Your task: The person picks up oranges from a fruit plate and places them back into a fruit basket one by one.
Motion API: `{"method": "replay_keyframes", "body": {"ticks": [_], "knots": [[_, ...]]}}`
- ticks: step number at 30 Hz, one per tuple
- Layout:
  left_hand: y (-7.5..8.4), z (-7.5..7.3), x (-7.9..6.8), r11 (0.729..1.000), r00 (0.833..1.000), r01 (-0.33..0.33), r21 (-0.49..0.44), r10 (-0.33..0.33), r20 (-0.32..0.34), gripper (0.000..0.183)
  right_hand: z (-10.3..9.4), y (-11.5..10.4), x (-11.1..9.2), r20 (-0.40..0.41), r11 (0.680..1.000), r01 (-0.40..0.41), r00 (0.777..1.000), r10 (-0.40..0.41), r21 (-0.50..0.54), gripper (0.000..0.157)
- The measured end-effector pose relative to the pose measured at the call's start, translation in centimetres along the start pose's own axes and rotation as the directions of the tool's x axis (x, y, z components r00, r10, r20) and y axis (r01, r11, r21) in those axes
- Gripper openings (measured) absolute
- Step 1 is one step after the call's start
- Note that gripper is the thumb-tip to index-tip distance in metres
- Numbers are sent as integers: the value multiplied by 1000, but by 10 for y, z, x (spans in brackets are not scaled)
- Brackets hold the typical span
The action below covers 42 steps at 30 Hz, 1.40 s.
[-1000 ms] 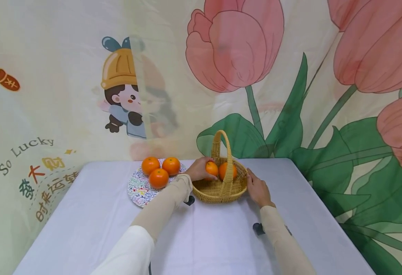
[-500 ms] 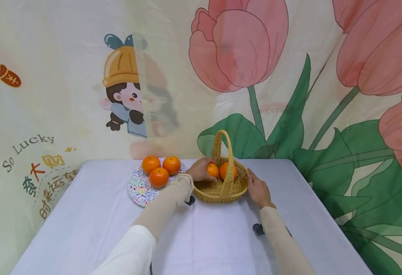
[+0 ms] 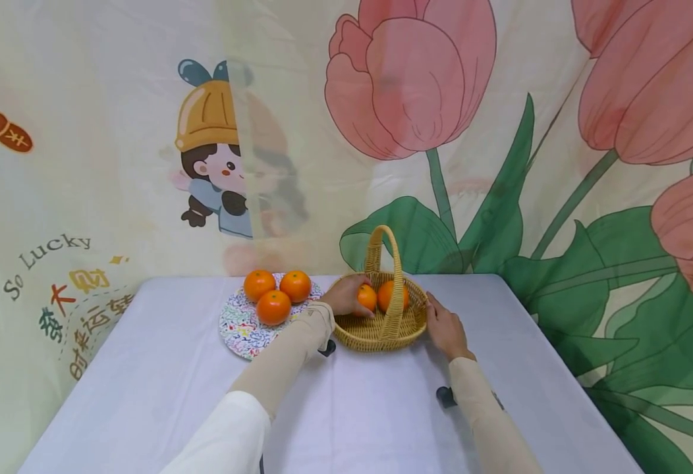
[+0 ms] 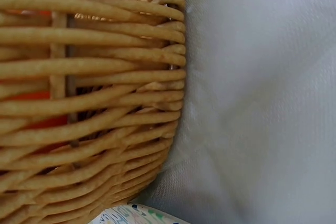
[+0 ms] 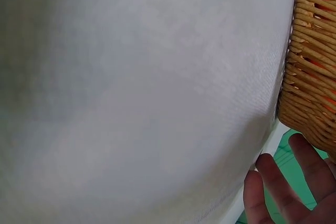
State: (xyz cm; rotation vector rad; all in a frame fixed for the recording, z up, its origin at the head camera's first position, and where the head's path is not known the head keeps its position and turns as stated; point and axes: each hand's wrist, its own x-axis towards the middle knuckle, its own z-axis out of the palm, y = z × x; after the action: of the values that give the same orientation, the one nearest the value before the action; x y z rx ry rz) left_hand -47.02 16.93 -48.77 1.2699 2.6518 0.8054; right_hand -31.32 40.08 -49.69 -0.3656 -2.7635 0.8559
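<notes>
A wicker basket (image 3: 376,343) with an arched handle stands on the table. My left hand (image 3: 345,296) reaches over its left side, with thumb and fingers around an orange (image 3: 367,298) inside. A second orange (image 3: 385,296) lies just right of it, partly behind the handle. My right hand (image 3: 448,330) rests against the basket's right rim, its fingers (image 5: 278,187) fairly straight in the right wrist view. The left wrist view is filled by the woven wall (image 4: 94,72), with orange colour showing through the gaps; the left hand itself is outside that view.
Left of the basket, a round plate (image 3: 236,332) with a colourful pattern bears three oranges (image 3: 273,307). My left sleeve (image 3: 290,345) overlaps the plate's right side. A white cloth covers the table (image 3: 376,408), and a printed curtain (image 3: 299,131) hangs behind it.
My left hand has shifted slightly around the orange and now covers more of its left side. The right hand and the basket have stayed in place.
</notes>
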Motion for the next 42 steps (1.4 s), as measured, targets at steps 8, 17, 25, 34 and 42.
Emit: {"method": "replay_keyframes", "body": {"ticks": [8, 17, 25, 34, 42], "knots": [[2, -2, -2, 1000, 1000, -14, 12, 14, -3, 78, 0, 0, 0, 7, 1000, -12, 1000, 12, -4, 53], [2, -4, -7, 998, 998, -15, -55, 12, -64, 79, 0, 0, 0, 5, 1000, 8, 1000, -8, -2, 53], [-1, -11, -17, 970, 991, -42, -240, 10, -132, 79, 2, 1, -1, 7, 1000, 14, 1000, -14, 5, 52], [-10, -25, -41, 889, 983, -56, -454, -31, -182, 79, 2, 2, -1, 13, 1000, 5, 1000, -5, -5, 54], [-17, -45, -63, 834, 969, -83, -545, -59, -239, 79, 7, 4, -1, 4, 1000, 18, 1000, -18, -8, 56]]}}
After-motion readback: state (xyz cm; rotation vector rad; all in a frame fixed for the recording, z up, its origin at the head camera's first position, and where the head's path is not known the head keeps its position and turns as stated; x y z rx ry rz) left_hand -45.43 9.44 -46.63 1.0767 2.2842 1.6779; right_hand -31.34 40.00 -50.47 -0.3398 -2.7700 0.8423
